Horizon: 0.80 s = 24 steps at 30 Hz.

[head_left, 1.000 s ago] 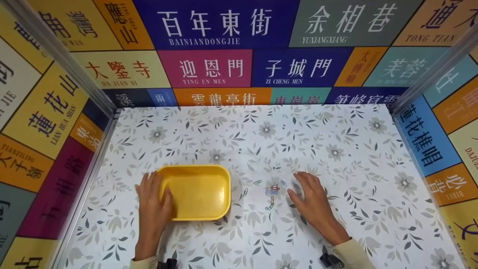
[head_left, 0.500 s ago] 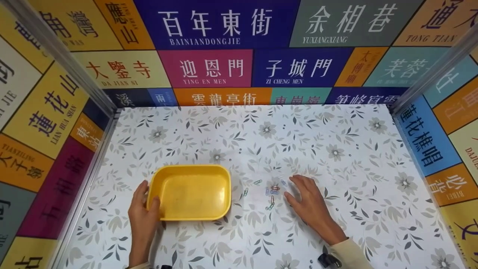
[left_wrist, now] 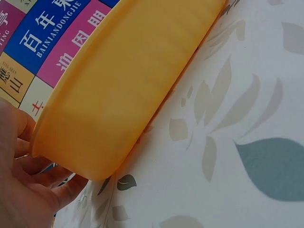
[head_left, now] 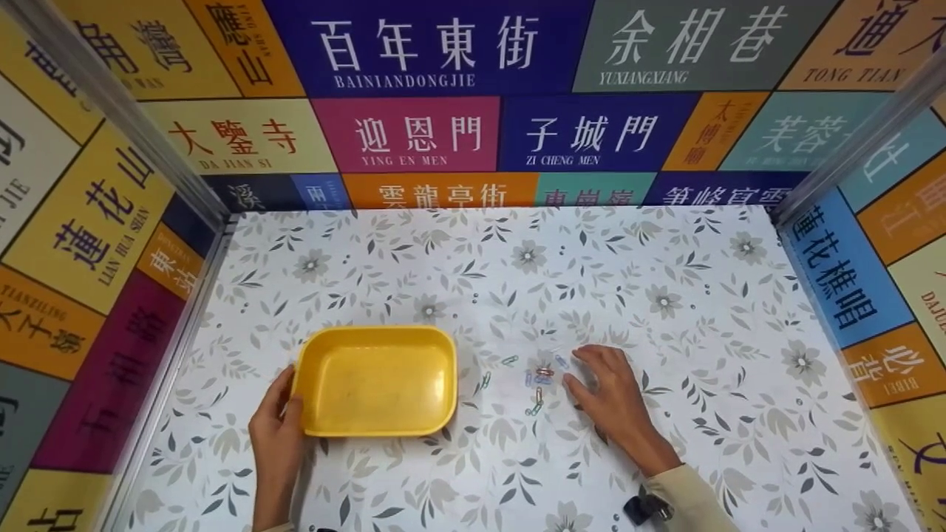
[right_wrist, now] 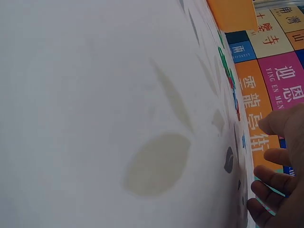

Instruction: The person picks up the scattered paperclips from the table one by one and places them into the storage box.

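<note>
Coloured panels (head_left: 408, 135) with printed place names are walling in the back and both sides of a white tabletop (head_left: 473, 270) patterned with grey leaves and flowers.

A shallow yellow bin (head_left: 380, 391) is standing upright left of centre, its mouth facing up and its bare floor showing. Its long axis is running left to right, roughly parallel to the back edge.

At the bin's left end, the left hand (head_left: 279, 432) is resting with loosely bent fingers close against the outside of the wall. It seems to be touching rather than pinching; the pictures are not settling how firmly.

Right of the bin, the right hand (head_left: 613, 395) is hovering or resting low, thumb and fingers spread apart and pinching nothing.

Small paper clips (head_left: 543, 372) are lying scattered between the bin and this hand. A green clip (head_left: 510, 360) is slanting nearer the bin; another green clip (head_left: 485, 381) is pointing more steeply toward the back. One pale blue clip (head_left: 562, 362) is lying diagonally, just beside the right fingertips.

Judging by this pose, the step appears to be steadying the bin and readying for the clips; picking one up would be calling for a fine, flat fingertip pinch.
</note>
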Each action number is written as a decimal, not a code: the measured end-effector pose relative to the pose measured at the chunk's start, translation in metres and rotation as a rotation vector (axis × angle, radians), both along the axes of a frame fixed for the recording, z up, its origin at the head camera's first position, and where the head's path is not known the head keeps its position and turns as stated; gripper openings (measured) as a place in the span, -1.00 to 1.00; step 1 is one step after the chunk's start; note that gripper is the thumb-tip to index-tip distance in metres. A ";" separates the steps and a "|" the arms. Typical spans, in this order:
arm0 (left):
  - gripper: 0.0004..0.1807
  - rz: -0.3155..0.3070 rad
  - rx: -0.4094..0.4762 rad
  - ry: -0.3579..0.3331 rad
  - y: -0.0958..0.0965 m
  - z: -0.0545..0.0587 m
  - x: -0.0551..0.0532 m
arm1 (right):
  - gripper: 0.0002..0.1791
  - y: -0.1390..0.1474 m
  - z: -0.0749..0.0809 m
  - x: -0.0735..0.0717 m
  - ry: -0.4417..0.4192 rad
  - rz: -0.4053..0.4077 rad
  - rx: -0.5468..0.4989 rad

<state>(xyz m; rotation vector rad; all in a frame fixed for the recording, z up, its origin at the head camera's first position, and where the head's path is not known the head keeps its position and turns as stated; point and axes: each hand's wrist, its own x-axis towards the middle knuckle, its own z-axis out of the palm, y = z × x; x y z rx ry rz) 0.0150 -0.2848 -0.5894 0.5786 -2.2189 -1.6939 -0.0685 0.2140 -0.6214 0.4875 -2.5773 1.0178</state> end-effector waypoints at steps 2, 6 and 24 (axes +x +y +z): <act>-0.47 0.006 0.010 -0.005 -0.001 -0.001 0.000 | -0.58 0.001 -0.002 -0.002 0.004 0.003 -0.001; -0.48 0.015 0.035 -0.031 -0.001 -0.001 -0.001 | -0.59 0.002 -0.005 -0.004 0.000 0.017 -0.014; -0.46 0.071 0.033 -0.080 0.009 0.002 0.001 | -0.73 -0.001 -0.016 -0.013 0.084 0.020 -0.020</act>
